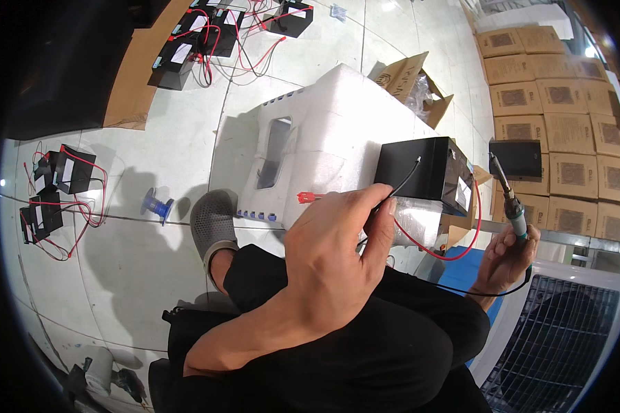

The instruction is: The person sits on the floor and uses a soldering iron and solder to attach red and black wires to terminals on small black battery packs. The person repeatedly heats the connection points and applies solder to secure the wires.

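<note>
My left hand [337, 258] is closed, pinching a black wire [408, 180] between thumb and fingers. The wire's bare, pale tip points up in front of a black box-shaped battery [410, 165]. A red connector [308, 197] sticks out on the left side of this hand; whether the fingers grip it too is hidden. From the battery's right side a red wire [455, 257] loops down toward my left hand. My right hand [504, 261] is wrapped round the handle of a soldering iron [515, 212], whose tip points up, apart from the wire.
The battery rests on a white foam block [331, 117]. Behind it stands an open carton [430, 103]. More wired batteries [213, 34] lie on the tiled floor, with others [62, 175] at left near a blue spool [157, 205]. Stacked cartons [572, 131] and a fan grille [554, 337] are at right.
</note>
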`<state>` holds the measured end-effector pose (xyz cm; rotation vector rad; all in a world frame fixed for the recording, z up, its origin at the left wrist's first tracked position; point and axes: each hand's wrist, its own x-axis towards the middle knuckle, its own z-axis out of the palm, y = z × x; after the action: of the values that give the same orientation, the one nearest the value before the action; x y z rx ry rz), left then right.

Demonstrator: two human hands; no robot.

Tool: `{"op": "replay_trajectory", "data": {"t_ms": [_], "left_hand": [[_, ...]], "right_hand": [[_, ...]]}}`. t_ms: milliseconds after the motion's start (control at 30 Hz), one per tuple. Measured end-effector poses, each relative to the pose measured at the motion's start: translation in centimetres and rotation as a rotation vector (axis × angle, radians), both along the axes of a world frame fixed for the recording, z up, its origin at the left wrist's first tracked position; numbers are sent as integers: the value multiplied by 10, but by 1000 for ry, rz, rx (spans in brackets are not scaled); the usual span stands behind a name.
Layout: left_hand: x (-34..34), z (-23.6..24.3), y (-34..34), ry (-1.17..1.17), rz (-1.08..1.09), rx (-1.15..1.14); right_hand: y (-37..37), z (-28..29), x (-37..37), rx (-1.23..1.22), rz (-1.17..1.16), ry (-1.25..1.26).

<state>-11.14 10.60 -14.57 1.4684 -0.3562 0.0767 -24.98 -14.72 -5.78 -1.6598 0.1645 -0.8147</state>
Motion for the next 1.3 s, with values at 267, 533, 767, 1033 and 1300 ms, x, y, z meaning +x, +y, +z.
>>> {"op": "replay_trajectory", "data": {"t_ms": [267, 533, 767, 1033, 1300], "left_hand": [[-1, -5, 3, 17, -120, 207], [-12, -8, 17, -302, 28, 507], [-14, -12, 45, -354, 318, 509], [-31, -42, 98, 511, 386, -16], [-52, -60, 81, 441, 196, 278]], "right_hand": [[6, 1, 4, -26, 141, 15], [-24, -8, -19, 94, -19, -76], [-40, -10, -35, 73, -100, 0], [-25, -19, -24, 67, -213, -65], [14, -12, 2, 53, -143, 34]]}}
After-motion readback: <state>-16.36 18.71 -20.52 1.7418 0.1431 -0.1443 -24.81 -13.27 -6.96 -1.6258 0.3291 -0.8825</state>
